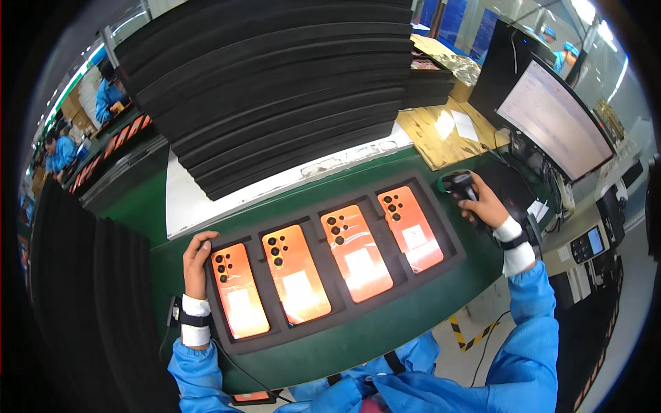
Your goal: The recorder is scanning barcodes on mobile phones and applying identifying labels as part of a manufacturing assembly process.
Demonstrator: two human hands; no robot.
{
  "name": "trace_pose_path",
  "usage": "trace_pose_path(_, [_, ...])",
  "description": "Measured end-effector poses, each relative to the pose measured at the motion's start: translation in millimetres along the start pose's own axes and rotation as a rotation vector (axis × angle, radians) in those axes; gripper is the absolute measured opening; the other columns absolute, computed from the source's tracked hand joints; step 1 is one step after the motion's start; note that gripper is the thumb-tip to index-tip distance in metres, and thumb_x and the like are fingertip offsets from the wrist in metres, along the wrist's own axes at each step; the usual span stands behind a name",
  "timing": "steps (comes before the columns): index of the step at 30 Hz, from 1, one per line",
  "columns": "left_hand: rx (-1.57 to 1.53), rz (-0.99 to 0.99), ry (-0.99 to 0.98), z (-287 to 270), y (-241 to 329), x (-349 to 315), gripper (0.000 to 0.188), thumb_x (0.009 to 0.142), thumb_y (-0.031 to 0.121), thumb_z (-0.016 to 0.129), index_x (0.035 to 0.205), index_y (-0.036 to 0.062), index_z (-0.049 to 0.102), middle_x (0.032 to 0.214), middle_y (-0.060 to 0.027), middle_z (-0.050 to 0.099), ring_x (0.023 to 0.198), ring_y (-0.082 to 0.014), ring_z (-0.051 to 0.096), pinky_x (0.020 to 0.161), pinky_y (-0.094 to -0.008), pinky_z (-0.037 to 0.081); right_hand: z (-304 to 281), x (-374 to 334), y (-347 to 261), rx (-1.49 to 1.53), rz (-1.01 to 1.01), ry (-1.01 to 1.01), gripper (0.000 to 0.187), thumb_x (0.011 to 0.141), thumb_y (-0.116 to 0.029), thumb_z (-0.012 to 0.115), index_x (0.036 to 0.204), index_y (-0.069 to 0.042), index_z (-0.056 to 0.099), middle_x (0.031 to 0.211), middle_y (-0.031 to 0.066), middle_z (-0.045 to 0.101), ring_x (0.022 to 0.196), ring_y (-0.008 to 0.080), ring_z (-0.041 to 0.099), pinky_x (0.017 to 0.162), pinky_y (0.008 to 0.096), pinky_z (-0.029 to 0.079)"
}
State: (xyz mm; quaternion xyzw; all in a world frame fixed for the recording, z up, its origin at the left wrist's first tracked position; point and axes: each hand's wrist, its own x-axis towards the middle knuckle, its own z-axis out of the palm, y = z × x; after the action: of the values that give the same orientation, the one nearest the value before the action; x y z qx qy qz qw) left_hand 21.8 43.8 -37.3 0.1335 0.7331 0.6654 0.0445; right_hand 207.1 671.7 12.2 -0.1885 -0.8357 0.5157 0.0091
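A dark grey foam tray (307, 232) lies on the green tabletop. In its recesses sit several orange smartphones, backs up, each with a pale label: the leftmost phone (226, 286), a second phone (286, 265), a third phone (344, 248) and the rightmost phone (403, 217). My left hand (195, 265) is closed at the tray's upper left corner, its fingers curled against the edge. Beyond the tray's right end, my right hand (487, 203) wraps round a black handheld barcode scanner (456, 182), whose head points left, toward the tray.
Behind the tray rises a tall stack of black foam trays (275, 89); more black trays (89, 296) stand at the left. A monitor (558, 113), a wooden board (441, 141) and a device with a small screen (587, 244) are at the right. Co-workers (110, 96) sit far left.
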Motion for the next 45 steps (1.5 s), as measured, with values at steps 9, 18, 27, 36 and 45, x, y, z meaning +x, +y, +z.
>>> trace_pose_path(9, [-0.072, -0.029, 0.003, -7.4, -5.5, -2.7, 0.029, 0.108, 0.021, 0.055, 0.120, -0.0010, 0.070, 0.109, -0.0055, 0.070, 0.102, -0.0127, 0.065, 0.095, -0.0264, 0.049, 51.7, -92.7, -114.8, -0.079, 0.047, -0.345, 0.089, 0.095, 0.005, 0.066, 0.169, -0.009, 0.021, 0.120, 0.0117, 0.068, 0.095, 0.0134, 0.064, 0.077, 0.0291, 0.056])
trace_pose_path(18, [-0.146, 0.069, 0.033, 5.6, -5.9, -2.1, 0.059, 0.115, 0.045, 0.036, 0.130, -0.0016, 0.069, 0.115, -0.0124, 0.072, 0.107, -0.0181, 0.069, 0.100, -0.0310, 0.053, 81.5, -100.1, -143.0, -0.172, -0.064, -0.403, 0.085, 0.096, 0.001, 0.068, 0.168, -0.005, 0.022, 0.128, 0.0145, 0.069, 0.116, 0.0188, 0.066, 0.104, 0.0334, 0.050])
trace_pose_path(27, [-0.315, -0.067, 0.010, 5.1, -0.5, -11.3, 0.072, 0.117, 0.053, 0.022, 0.135, 0.0017, 0.069, 0.120, -0.0119, 0.071, 0.112, -0.0186, 0.068, 0.107, -0.0319, 0.052, 74.2, -97.7, -152.2, -0.331, 0.003, -0.345, 0.084, 0.097, 0.001, 0.066, 0.168, -0.006, 0.021, 0.119, 0.0157, 0.071, 0.093, 0.0194, 0.070, 0.087, 0.0334, 0.056])
trace_pose_path(36, [-0.284, -0.058, -0.002, 4.3, -2.0, -10.2, 0.071, 0.117, 0.050, 0.021, 0.138, 0.0010, 0.067, 0.122, -0.0123, 0.071, 0.114, -0.0194, 0.068, 0.108, -0.0320, 0.052, 60.4, -101.1, -136.9, -0.281, 0.028, -0.272, 0.085, 0.097, 0.002, 0.067, 0.168, -0.009, 0.023, 0.116, 0.0116, 0.070, 0.096, 0.0157, 0.069, 0.085, 0.0314, 0.055])
trace_pose_path(45, [-0.164, -0.013, 0.027, 4.9, 0.2, -6.2, 0.066, 0.116, 0.044, 0.027, 0.132, -0.0022, 0.072, 0.118, -0.0123, 0.073, 0.108, -0.0179, 0.069, 0.102, -0.0305, 0.052, 106.1, -97.7, -159.9, -0.135, -0.075, -0.438, 0.084, 0.098, 0.001, 0.067, 0.168, -0.004, 0.021, 0.131, 0.0177, 0.070, 0.118, 0.0254, 0.070, 0.107, 0.0366, 0.049])
